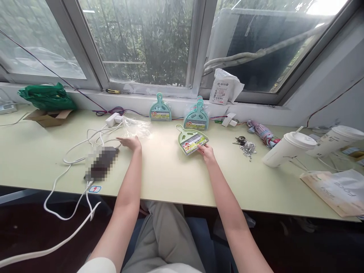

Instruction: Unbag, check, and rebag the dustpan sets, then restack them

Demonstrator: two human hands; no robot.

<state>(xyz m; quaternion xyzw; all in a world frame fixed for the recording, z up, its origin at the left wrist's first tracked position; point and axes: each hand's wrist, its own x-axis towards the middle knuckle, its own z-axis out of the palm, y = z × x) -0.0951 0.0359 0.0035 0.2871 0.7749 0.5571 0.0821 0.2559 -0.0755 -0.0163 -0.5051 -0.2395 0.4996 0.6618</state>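
Observation:
My right hand (207, 152) pinches the lower right edge of a light green mini dustpan set (191, 141), with a printed label card and brush bristles across its front. The set is tilted, its handle pointing up and left. On the left, my left hand (130, 143) is open, fingers stretched leftward, close to a crumpled clear plastic bag (136, 128). I cannot tell if it touches the bag. Against the wall stand a wrapped teal dustpan set (160, 108) and, right of it, a stack of similar wrapped dustpan sets (196, 115).
Left lie a blurred dark phone (101, 163), white cables (65, 159), a carton (48, 117) and a green bag (47, 96). Keys (247, 146), a folded umbrella (263, 132), lidded cups (288, 149) and a paper bag (334, 189) are right. A white package (224, 87) stands on the sill.

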